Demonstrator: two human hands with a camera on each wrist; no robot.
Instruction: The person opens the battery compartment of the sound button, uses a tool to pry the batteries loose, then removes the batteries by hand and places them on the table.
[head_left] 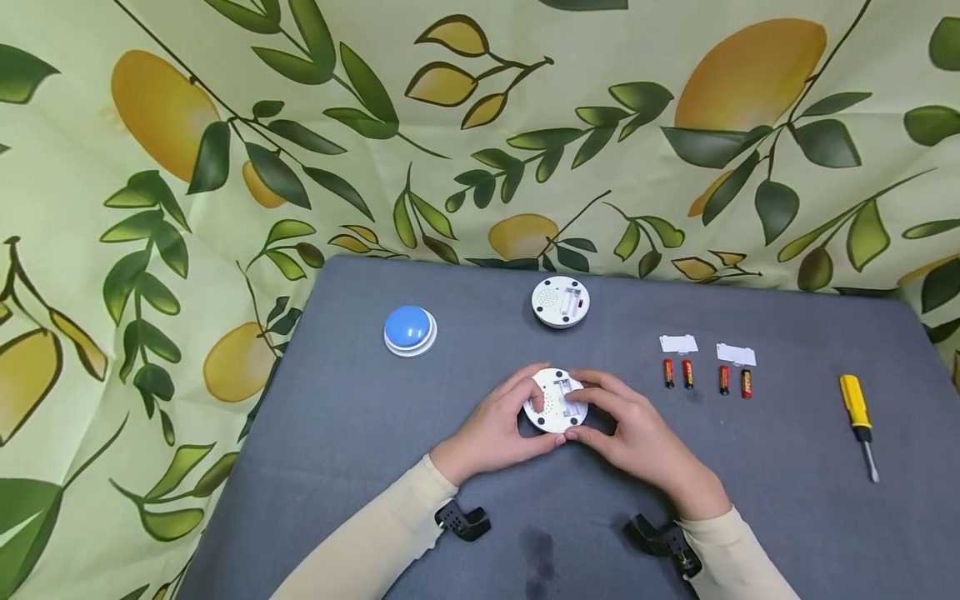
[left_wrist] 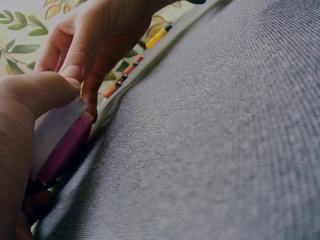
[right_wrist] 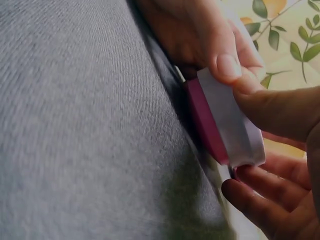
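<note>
Both hands hold a round push button turned underside up, its white base on top and its open battery compartment showing. In the right wrist view, the button's pink side faces down towards the cloth. My left hand grips the left of the rim, thumb at the near edge and a finger bent over the base. On the right side, my right hand holds the rim with its thumb near the left thumb. One right finger reaches over the battery compartment. The hands hide parts of the rim.
Behind the hands lies another upturned white button, its compartment open. A blue push button stands at the left. To the right are two white covers, several small batteries and a yellow screwdriver on the grey cloth.
</note>
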